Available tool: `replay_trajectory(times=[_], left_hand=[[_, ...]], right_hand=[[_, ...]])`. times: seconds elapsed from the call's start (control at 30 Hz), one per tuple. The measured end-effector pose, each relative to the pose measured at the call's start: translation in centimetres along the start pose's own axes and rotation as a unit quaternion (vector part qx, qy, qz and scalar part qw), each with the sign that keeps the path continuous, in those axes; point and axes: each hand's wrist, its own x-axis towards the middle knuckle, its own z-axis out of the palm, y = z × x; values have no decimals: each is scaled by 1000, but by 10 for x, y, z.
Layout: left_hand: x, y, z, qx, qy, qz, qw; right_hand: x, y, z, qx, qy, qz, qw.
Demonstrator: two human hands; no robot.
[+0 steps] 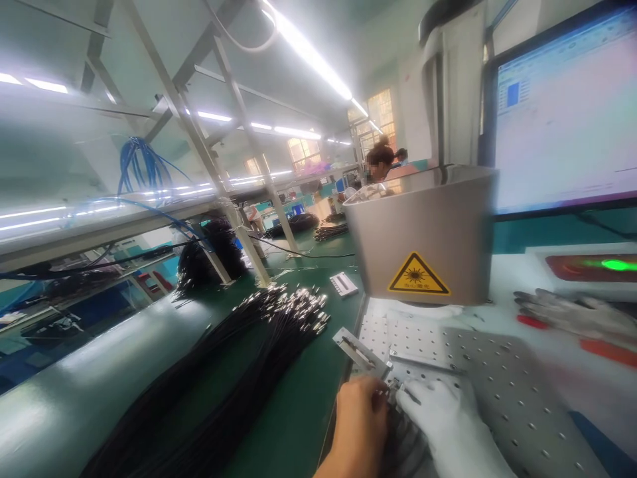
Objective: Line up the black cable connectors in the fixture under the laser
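My bare left hand sits at the bottom centre with its fingers pinched on small metal-tipped cable ends. My right hand, in a white glove, meets it from the right and pinches the same cable ends. Both hands rest at the near edge of a perforated metal plate, just below a metal jig bar. A big bundle of black cables with shiny metal plugs lies to the left on the green bench.
A grey laser-marker housing with a yellow laser warning sticker hangs over the plate. A monitor stands at the right, with a grey glove below it. More cable bundles and a seated person are farther back.
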Motion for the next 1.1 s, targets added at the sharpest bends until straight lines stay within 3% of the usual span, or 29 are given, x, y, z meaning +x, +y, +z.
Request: replay_trajectory(times=[0.27,0.4,0.63,0.87,1.0,1.1], left_hand=[[4,15,-1,133,-64,-33,989],[6,18,0,140,-74,-43,986],[8,14,4,184,-95,12,978],[12,1,9,199,-102,66,973],[15,2,7,200,-130,87,967],[13,5,-1,193,-139,103,966]], right_hand=[[-9,-3,-9,14,17,-12,1000],[-8,-2,2,36,35,6,999],[2,5,35,53,40,11,998],[6,2,27,-35,35,-32,998],[13,-3,14,-15,26,51,998],[18,-5,4,15,-20,137,990]])
